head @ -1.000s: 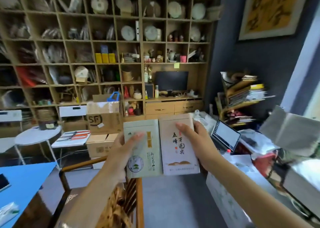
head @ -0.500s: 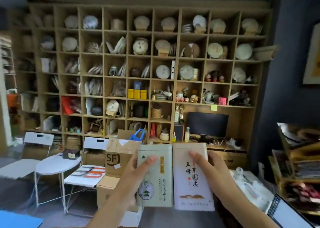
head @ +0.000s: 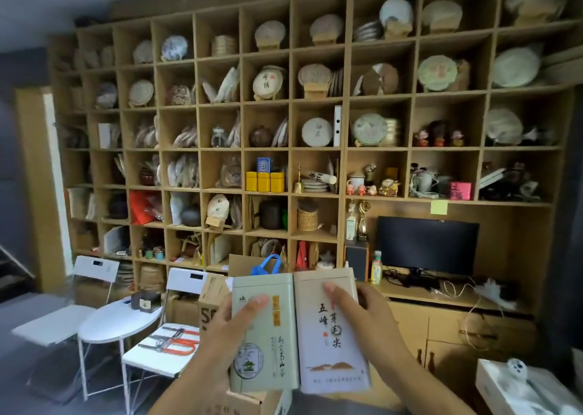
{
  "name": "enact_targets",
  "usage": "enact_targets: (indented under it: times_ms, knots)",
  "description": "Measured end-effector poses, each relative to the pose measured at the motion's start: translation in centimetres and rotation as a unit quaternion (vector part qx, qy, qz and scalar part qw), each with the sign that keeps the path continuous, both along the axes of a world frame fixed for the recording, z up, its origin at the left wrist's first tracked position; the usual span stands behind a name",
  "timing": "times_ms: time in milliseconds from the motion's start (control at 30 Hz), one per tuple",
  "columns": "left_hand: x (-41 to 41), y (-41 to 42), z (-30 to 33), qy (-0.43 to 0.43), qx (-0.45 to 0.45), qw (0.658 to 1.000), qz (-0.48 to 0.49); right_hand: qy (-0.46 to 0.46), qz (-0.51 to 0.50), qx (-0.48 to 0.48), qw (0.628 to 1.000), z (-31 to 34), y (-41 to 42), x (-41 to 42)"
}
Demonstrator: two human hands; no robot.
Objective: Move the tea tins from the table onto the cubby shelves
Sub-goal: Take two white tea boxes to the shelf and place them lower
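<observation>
Far left there's a white folding chair (head: 67,307), then a small round white table (head: 118,321) with a dark box (head: 145,301) on it, then a second white folding chair (head: 164,348) with orange-handled tools (head: 175,342) lying on the seat. Behind the tins sits a cardboard box (head: 214,301). Left hand (head: 220,345) is gripping the pale green tea tin (head: 265,335), thumb laid across its front. Right next to it, edges touching, is the white tea tin (head: 331,332), held by the right hand (head: 369,323) the same way. Both tins are upright, up in the air in front of the big cubby shelves (head: 344,149), which are packed with tea cakes, including three yellow tins (head: 265,181) in a middle cubby. A dark monitor (head: 427,244) sits lower right.
</observation>
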State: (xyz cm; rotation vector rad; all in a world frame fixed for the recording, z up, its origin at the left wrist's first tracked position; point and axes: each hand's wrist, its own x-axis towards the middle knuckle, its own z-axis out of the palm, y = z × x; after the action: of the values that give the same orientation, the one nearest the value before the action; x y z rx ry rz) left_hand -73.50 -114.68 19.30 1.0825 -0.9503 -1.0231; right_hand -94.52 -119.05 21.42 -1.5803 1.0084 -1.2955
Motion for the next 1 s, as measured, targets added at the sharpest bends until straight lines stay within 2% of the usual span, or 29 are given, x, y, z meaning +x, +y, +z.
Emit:
enact_targets:
  times_ms: [233, 433, 733, 1000]
  knots:
    - [-3.0, -14.1, 1.7, 0.004, 0.0, 1.0, 0.029, -0.02, 0.039, -0.004, 0.999, 1.3, -15.5, -2.7]
    - [-1.4, -22.6, 0.6, 0.022, 0.007, 0.997, 0.077, -0.025, 0.093, 0.006, 0.995, 0.4, -26.1, -0.5]
    - [7.4, -33.6, -1.0, 0.001, 0.008, 0.994, 0.107, -0.018, 0.146, 0.035, 0.989, -1.9, -39.4, 9.3]
    - [17.1, -45.3, -1.0, 0.018, -0.009, 0.997, 0.077, -0.02, 0.166, 0.056, 0.984, -1.1, -52.4, 18.4]
